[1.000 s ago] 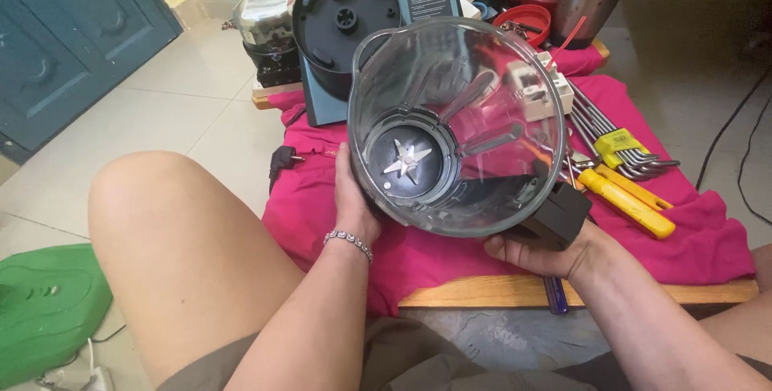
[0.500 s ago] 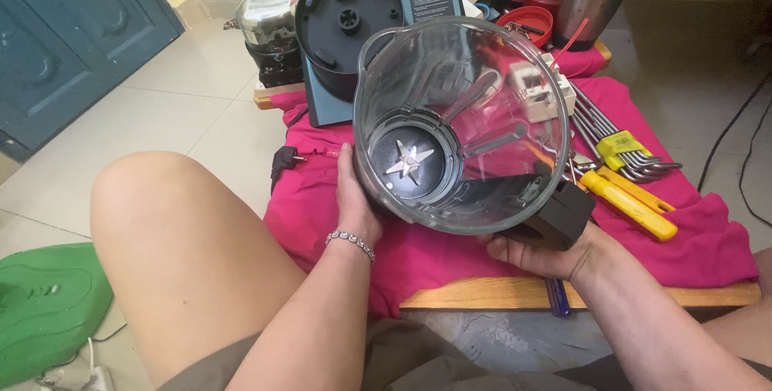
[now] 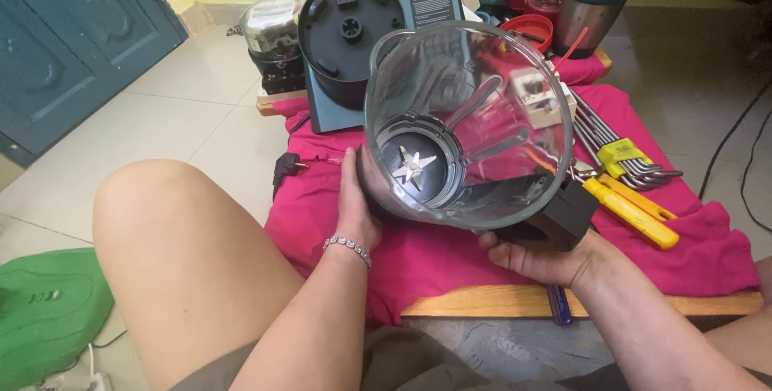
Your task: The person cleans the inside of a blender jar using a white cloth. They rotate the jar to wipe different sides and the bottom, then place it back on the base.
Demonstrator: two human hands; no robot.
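Above pink cloth (image 3: 450,254): clear blender jar (image 3: 466,117) clasped by left hand (image 3: 358,210) and right hand (image 3: 539,258), raised slightly nearer than before.

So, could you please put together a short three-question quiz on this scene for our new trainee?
1. True or false: both hands hold the clear blender jar.
2. What lies at the jar's bottom? A) a spoon B) a metal blade C) a sponge
3. What colour is the cloth under the tools?

Key:
1. True: the left hand is at its base, the right hand at its black handle.
2. B
3. Pink
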